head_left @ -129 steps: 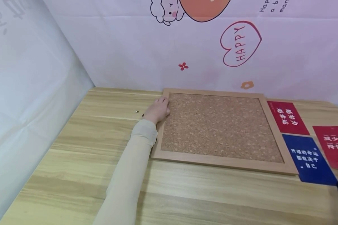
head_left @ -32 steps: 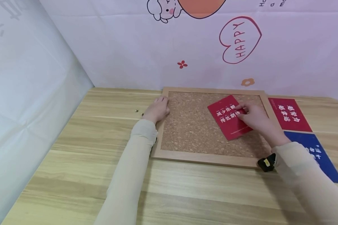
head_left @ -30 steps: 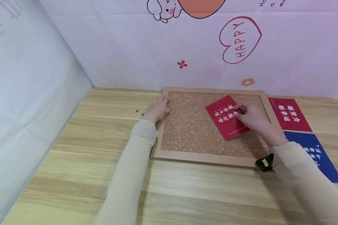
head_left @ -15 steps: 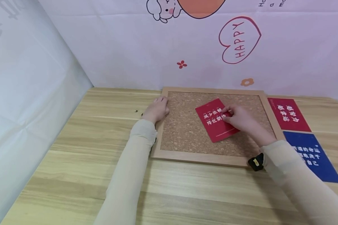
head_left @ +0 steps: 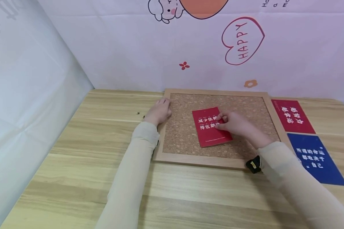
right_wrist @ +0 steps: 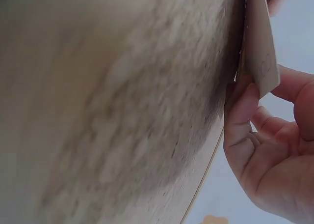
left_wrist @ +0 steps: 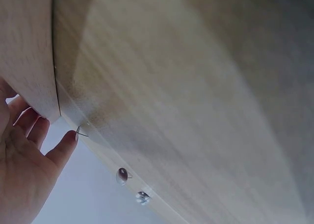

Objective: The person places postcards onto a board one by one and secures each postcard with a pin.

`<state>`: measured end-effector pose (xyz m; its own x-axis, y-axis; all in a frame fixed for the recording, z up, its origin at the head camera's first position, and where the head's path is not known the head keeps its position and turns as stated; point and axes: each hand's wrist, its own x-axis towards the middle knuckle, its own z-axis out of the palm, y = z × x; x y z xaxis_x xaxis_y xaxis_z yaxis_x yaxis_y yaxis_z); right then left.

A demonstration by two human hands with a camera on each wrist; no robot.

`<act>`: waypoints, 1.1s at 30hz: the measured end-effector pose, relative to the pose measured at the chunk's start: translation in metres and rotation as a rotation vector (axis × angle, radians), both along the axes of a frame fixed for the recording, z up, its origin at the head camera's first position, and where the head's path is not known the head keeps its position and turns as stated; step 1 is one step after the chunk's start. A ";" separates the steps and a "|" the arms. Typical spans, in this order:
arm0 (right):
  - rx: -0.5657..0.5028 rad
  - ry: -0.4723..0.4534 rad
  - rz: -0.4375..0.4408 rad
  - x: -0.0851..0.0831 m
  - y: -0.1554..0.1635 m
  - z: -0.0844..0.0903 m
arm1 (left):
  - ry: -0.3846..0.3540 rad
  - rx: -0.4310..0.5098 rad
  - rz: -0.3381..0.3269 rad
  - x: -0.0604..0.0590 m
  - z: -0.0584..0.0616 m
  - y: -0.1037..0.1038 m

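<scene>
Red card (head_left: 211, 127) flat on cork board (head_left: 246, 105), centre-left, long axis near-to-far, slightly tilted. Pinched at right edge by right hand (head_left: 235, 124). Left hand (head_left: 160, 112) relaxed, resting on board's left frame, left of card.

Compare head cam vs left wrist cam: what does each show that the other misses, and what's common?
Head only: the right hand pinching a red card over the cork board, a second red card and a blue card lying right of the board, and the printed backdrop.

Left wrist only: a close look, from table level, at the thumb by a pin at the frame's corner.

Both: the left hand at the board's wooden frame, the wooden table, and two small metal tacks left of the board.
</scene>
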<state>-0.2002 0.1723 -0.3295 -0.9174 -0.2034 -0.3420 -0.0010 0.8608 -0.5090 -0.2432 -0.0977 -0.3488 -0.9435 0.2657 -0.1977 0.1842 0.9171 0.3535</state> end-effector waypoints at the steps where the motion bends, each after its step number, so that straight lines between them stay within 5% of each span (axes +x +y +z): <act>1: 0.002 -0.003 0.005 0.000 -0.001 0.000 | -0.001 0.000 -0.001 0.000 0.000 0.000; 33: -0.060 -0.028 0.034 0.004 -0.041 0.000 | 0.006 -0.010 -0.004 0.000 0.001 0.002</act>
<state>-0.1966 0.1312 -0.3298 -0.9000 -0.2550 -0.3535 -0.0148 0.8284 -0.5599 -0.2430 -0.0961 -0.3473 -0.9436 0.2675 -0.1949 0.1899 0.9199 0.3431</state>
